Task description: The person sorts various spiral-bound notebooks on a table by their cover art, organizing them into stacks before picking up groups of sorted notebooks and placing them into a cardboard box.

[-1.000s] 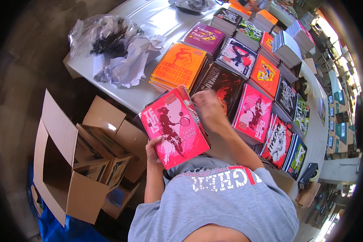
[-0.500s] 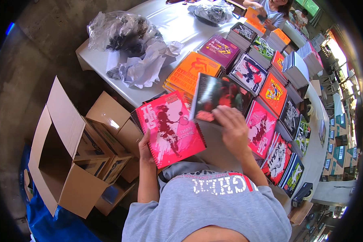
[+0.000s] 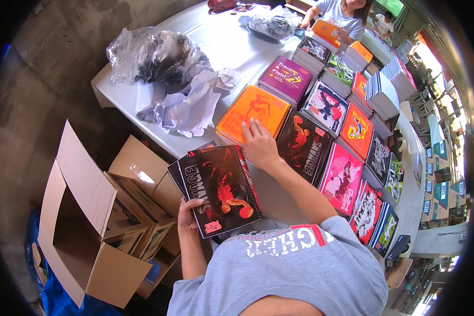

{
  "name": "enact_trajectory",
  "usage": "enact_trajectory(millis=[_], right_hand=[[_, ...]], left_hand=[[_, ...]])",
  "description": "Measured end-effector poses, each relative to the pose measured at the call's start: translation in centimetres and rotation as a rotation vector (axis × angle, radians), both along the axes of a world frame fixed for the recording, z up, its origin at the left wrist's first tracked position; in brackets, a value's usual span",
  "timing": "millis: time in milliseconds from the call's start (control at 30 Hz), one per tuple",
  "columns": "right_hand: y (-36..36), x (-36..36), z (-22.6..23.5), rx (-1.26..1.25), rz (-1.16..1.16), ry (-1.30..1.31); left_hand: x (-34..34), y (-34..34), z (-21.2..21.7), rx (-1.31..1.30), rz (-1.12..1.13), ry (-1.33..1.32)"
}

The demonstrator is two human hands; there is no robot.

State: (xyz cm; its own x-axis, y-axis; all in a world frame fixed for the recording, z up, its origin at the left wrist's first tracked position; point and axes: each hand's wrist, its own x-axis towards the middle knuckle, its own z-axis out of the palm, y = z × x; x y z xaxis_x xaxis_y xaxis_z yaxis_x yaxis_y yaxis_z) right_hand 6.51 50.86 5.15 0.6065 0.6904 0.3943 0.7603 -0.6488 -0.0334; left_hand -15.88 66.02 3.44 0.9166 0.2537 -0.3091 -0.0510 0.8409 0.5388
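My left hand (image 3: 189,215) grips the near left edge of a small bundle of spiral notebooks, its thumb over the cover. A black notebook (image 3: 216,192) with a red basketball player tops that bundle. My right hand (image 3: 260,145) rests with its fingers stretched on an orange spiral notebook (image 3: 254,111), the top one of a stack on the table. Beside my right forearm lies another black notebook (image 3: 304,146) of the same design. Farther right is a pink notebook (image 3: 341,178), and behind the orange one a purple notebook (image 3: 285,76).
Crumpled clear plastic (image 3: 152,58) and crumpled paper (image 3: 187,108) lie on the white table (image 3: 118,92). At my left stands an open cardboard box (image 3: 113,274) beside other cartons. Across the table a person (image 3: 338,16) handles an orange notebook. Several more notebook stacks fill the right side.
The black notebook in my right hand has left it. A black notebook now tops the bundle in my left hand instead of a pink one. My right hand has moved left onto the orange notebook.
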Motion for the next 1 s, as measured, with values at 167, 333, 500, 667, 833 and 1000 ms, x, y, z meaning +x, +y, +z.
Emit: enact_trajectory(millis=[167,333,500,667,833,1000], right_hand=[[-1.0,-3.4,6.0,0.233,0.16,0.11],[-0.6,-10.4,9.5,-0.014,0.733,0.077],[0.7,-8.7,9.7,-0.466,0.91,0.424],[-3.0,1.1,11.4,0.254,0.603,0.476],[-19.3,12.9,3.5,-0.177,-0.58,0.297],[-22.0,13.1,-0.1,-0.158,-0.554,0.275]], left_hand=[[-0.4,0.8,-0.6,-0.011,0.01,0.002],[1.3,0.5,-1.5,-0.426,-0.018,-0.312],[0.9,0.2,-2.3,-0.08,0.015,-0.002],[-1.6,1.8,-4.7,-0.2,0.175,-0.32],[0.1,4.2,0.3,-0.136,0.054,-0.399],[4.1,0.9,2.4,-0.172,0.035,-0.499]])
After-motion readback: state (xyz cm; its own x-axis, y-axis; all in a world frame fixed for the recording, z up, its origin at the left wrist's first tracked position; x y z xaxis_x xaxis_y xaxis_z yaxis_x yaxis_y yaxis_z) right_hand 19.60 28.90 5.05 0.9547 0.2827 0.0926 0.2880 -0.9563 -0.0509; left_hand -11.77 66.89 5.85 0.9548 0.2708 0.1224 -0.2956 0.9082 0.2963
